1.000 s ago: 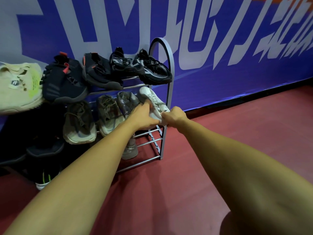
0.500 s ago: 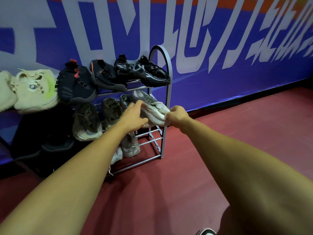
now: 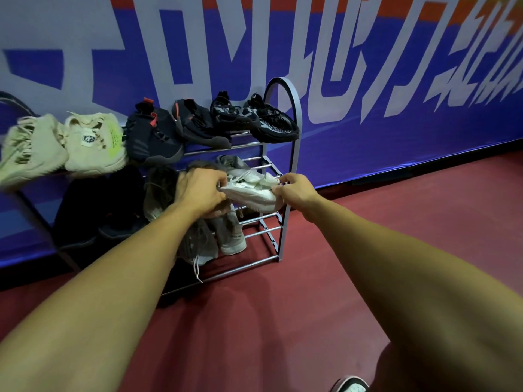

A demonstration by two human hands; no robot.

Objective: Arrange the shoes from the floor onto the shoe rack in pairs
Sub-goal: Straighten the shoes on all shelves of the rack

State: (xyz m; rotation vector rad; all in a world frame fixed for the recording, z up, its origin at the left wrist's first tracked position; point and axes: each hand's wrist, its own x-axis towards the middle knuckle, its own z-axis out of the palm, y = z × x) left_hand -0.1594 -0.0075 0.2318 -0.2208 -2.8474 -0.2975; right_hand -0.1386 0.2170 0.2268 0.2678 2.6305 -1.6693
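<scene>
Left hand: left hand (image 3: 202, 190) had its fingers curled round the left end of the white sneaker (image 3: 249, 190), gripping it from above.
Right hand: right hand (image 3: 294, 189) pinched the right end of the same sneaker, fingers bent, thumb side toward the rack frame.
White sneaker: sat crosswise at the right end of the middle shelf, just beside the end frame, held between both hands, with a loose lace on top. Could not tell whether it rested on the bars.
Shoe rack: grey metal shoe rack (image 3: 294, 154) with an arched end frame stood on the floor against the banner. It had three bar shelves.
Top shelf: from the left, two cream sneakers (image 3: 93, 142), two dark shoes with red tabs (image 3: 154, 134) and two black mesh sneakers (image 3: 271, 123), side by side in pairs.
Middle shelf: a brownish shoe (image 3: 158, 190) sat left of the left hand and a grey shoe (image 3: 229, 162) lay behind the white sneaker. More was hidden by the hand.
Bottom shelf: grey sneakers (image 3: 229, 236) stood below the hands, with a white lace trailing down over the front bar.
Lower left: dark shoes (image 3: 113, 199) sat in shadow, details too dim to tell.
Floor: red floor (image 3: 311, 306), with a black-and-white shoe tip (image 3: 351, 387) at the bottom edge.
Backdrop: blue banner (image 3: 368, 80) with large pale lettering stood behind the rack.
</scene>
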